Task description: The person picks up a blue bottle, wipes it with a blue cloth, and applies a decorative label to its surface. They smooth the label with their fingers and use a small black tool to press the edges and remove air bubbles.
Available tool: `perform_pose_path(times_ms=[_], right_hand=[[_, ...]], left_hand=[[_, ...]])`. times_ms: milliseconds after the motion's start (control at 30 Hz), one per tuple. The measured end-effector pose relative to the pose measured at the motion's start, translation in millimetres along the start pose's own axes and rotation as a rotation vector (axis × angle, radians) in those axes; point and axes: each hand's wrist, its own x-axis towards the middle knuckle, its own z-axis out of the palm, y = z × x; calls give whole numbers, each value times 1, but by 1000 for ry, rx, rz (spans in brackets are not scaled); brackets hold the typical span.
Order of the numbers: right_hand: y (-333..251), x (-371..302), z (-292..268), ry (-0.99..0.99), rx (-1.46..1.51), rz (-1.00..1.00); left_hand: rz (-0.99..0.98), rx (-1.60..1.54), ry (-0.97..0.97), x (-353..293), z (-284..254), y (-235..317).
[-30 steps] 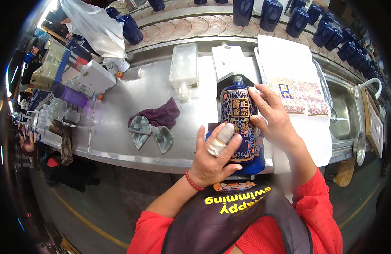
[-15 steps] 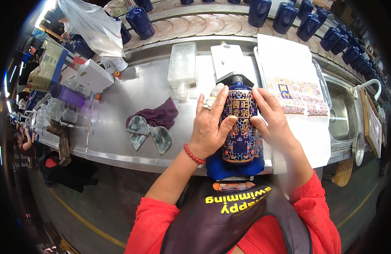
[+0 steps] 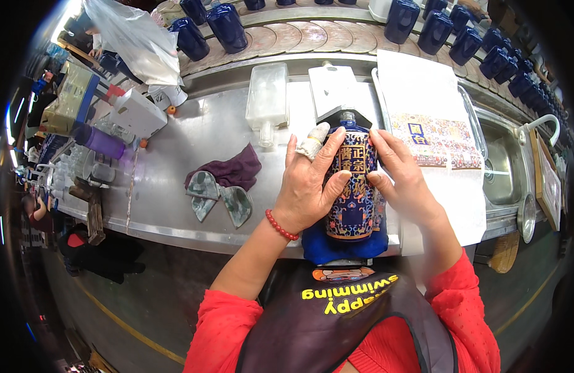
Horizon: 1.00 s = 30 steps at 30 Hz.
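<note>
A dark blue bottle [image 3: 351, 214] with an ornate gold, red and blue patterned wrap lies tilted on a blue cloth pad [image 3: 318, 246] at the table's front edge, its open glass neck pointing away from me. My left hand [image 3: 307, 183] grips its left side, thumb and forefinger pressed on the wrap. A whitish covering wraps one of that hand's fingers, and a red bead bracelet circles the wrist. From the other side my right hand [image 3: 406, 180] holds the bottle, fingertips near its shoulder and thumb on the front. The bottle's underside is hidden.
Beyond the bottle sit a white block-like stand [image 3: 333, 87] and a frosted glass bottle [image 3: 267, 96]. Purple cloth [image 3: 240, 168] and green patterned pads [image 3: 237, 205] lie left. Printed sheets [image 3: 433, 133] cover a tray beside a sink [image 3: 501, 180]. Several blue bottles [image 3: 435, 32] stand on a conveyor [image 3: 293, 38].
The blue bottles on the conveyor have shifted to the right. My left forefinger has slid a little further onto the wrapped bottle; my right hand stays almost still.
</note>
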Motion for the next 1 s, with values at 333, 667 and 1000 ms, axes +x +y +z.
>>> perform_pose_path(times_ms=[333, 667, 1000], right_hand=[[-18, 104, -35, -234, -216, -200], [-53, -46, -26, -380, 237, -416], [-24, -82, -36, 64, 450, 312]], left_hand=[[-153, -252, 41, -11, 2, -1], [76, -88, 0, -36, -1, 2], [398, 140, -272, -96, 0, 59]])
